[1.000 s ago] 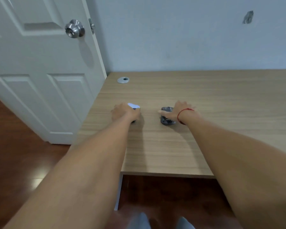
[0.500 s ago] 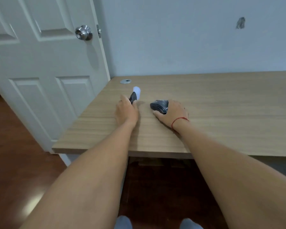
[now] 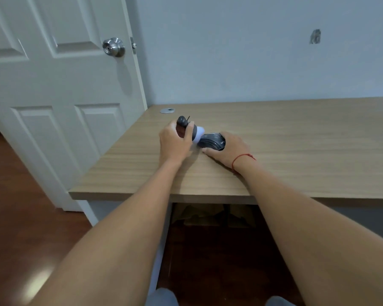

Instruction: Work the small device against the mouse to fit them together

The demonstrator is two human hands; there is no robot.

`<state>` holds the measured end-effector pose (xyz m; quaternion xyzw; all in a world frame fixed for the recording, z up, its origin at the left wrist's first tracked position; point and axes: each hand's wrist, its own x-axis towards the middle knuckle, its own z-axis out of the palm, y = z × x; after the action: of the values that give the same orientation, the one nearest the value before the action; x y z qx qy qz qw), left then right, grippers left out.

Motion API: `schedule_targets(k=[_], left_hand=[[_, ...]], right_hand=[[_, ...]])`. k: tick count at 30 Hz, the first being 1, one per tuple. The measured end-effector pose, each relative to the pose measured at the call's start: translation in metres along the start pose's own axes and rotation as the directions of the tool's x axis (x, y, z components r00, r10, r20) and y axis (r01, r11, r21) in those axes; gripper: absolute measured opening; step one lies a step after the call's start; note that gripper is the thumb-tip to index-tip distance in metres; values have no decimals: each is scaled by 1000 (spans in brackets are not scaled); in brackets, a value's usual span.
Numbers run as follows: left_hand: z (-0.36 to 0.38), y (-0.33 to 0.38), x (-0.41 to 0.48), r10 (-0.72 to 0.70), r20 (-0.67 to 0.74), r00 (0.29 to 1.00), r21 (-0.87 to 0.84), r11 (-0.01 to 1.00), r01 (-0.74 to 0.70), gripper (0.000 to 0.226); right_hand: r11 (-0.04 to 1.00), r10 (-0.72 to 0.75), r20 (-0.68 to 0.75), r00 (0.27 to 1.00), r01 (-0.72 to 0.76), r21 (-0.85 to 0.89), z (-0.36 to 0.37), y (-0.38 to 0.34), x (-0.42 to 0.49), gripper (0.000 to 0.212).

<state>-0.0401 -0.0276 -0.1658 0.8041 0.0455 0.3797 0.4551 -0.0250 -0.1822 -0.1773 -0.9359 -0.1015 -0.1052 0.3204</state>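
Note:
My left hand point(image 3: 174, 142) grips a small dark handheld device point(image 3: 187, 129) with a pale rounded end point(image 3: 199, 134), lifted and tilted so that end points right. My right hand point(image 3: 227, 150) holds a dark grey computer mouse point(image 3: 212, 140) on the wooden desk point(image 3: 296, 140), fingers curled round its far side and thumb along its near edge. The pale end of the device touches or nearly touches the mouse's left end. A red string circles my right wrist.
A round grey cable grommet point(image 3: 167, 110) sits in the desk's back left corner. A white panelled door point(image 3: 60, 102) with a metal knob point(image 3: 113, 47) stands left of the desk. The wall behind is pale blue. Dark wood floor lies below.
My left hand has lifted the device off the desk and turned its pale end toward the mouse. My right hand stays on the mouse. The camera has pulled back and tilted.

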Motion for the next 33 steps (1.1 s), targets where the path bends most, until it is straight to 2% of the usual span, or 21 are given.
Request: schedule_targets(k=[6, 14, 16, 20, 22, 28, 31, 33], left_hand=[[12, 13, -8, -30, -18, 999, -64, 998, 28, 37], [14, 10, -7, -139, -46, 989, 177, 973, 145, 32], [13, 10, -7, -113, -57, 992, 160, 980, 121, 33], [12, 17, -9, 11, -73, 997, -39, 999, -13, 33], [12, 19, -11, 68, -48, 997, -1, 998, -68, 32], [12, 5, -6, -150, -35, 988, 226, 962, 154, 33], [11, 8, -6, -112, -43, 993, 175, 978, 117, 32], [11, 13, -8, -23, -55, 998, 80, 996, 28, 31]], right_hand=[[1000, 15, 1, 1000, -15, -5, -2, -4, 1, 50], [1000, -7, -1, 1000, 7, -14, -1, -4, 0, 52], [1000, -7, 1, 1000, 7, -3, -1, -3, 0, 51], [1000, -12, 2, 1000, 12, -9, -1, -2, 0, 48], [1000, -1, 4, 1000, 1, -5, -1, -3, 0, 47], [1000, -14, -1, 1000, 14, -14, 0, -3, -1, 52], [1000, -11, -2, 1000, 11, -5, 0, -2, 0, 52], [1000, -7, 4, 1000, 7, -9, 0, -2, -1, 52]])
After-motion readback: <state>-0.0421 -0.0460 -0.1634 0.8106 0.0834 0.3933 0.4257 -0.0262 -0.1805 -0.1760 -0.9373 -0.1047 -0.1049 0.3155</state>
